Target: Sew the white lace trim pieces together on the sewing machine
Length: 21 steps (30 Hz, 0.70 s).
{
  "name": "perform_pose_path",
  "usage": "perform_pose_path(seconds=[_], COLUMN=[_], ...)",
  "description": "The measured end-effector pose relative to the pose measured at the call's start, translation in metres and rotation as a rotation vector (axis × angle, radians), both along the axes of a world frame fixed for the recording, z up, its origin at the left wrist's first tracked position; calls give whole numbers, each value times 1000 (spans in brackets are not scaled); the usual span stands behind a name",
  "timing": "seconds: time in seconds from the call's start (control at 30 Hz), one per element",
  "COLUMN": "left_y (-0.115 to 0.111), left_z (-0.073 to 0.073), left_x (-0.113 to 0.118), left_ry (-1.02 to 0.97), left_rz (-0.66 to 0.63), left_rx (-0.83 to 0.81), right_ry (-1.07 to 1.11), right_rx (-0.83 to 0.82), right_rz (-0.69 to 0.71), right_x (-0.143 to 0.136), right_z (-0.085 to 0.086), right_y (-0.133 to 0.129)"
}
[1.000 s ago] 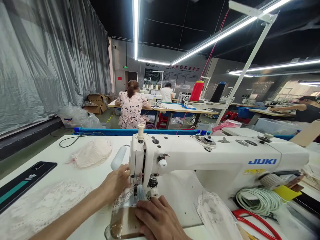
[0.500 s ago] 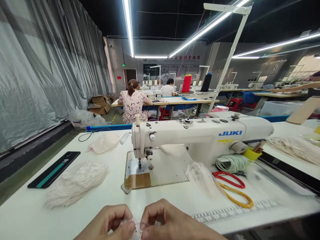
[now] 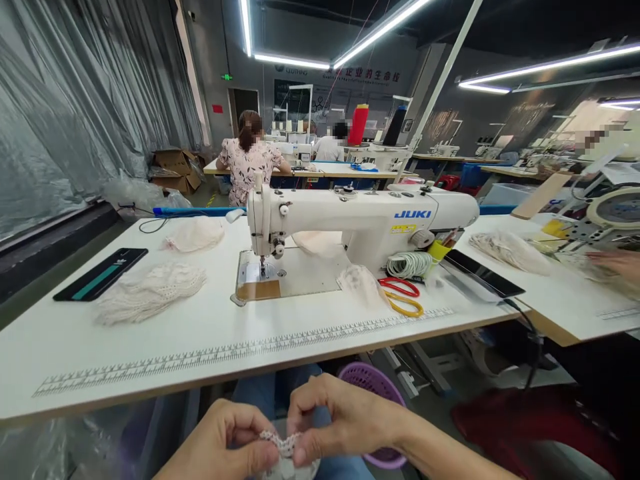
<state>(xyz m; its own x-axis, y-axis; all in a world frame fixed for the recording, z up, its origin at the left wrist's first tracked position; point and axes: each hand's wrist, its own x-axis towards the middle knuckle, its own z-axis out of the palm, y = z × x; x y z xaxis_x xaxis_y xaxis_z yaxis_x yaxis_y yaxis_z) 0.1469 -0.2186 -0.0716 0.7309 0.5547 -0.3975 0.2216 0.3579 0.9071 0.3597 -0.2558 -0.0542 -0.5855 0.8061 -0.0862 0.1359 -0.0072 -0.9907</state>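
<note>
My left hand (image 3: 234, 441) pinches one side of a small strip of white lace (image 3: 281, 445). The other side is between the thumb and fingers of my right hand (image 3: 336, 421). Both hands are close together in front of the table's edge, above my lap, and the lace's lower part is blurred. Beyond them a white sewing machine (image 3: 370, 210) stands on the table (image 3: 210, 353). A pile of cream lace pieces (image 3: 155, 293) lies to the machine's left, and a sheer cream piece (image 3: 363, 283) lies at its right front.
Red-handled scissors (image 3: 403, 287) and a yellow-handled pair (image 3: 407, 307) lie near a coiled pale cord (image 3: 407, 265). A printed ruler (image 3: 240, 348) runs along the table front. Below is a purple basket (image 3: 377, 383). At right, a person's blurred hand (image 3: 620, 263) works near another machine (image 3: 620, 207).
My view has tilted down and turned a little right, bringing the table's front edge and purple basket into sight. Both hands keep the lace, which now appears in front of the table's edge.
</note>
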Motion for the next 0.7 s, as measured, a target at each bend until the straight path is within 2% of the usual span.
perform_pose_path(seconds=[0.2, 0.43, 0.5, 0.6, 0.7], left_y=[-12, -15, -16, -19, -23], left_z=[-24, -30, -34, -46, -57], left_x=[-13, -14, -10, -7, -8], left_ry=[-91, -177, -155, -69, 49], left_rz=[15, -112, -106, -23, 17], left_rx=[-144, -284, -265, -209, -145], right_ry=[19, 12, 0, -17, -58], right_rx=[-169, -334, -348, -360, -317], right_rz=[5, -32, -33, -12, -19], right_x=[0, -1, -2, -4, -7], right_z=[-16, -35, -37, -43, -51], right_y=[-12, -9, -7, -5, -6])
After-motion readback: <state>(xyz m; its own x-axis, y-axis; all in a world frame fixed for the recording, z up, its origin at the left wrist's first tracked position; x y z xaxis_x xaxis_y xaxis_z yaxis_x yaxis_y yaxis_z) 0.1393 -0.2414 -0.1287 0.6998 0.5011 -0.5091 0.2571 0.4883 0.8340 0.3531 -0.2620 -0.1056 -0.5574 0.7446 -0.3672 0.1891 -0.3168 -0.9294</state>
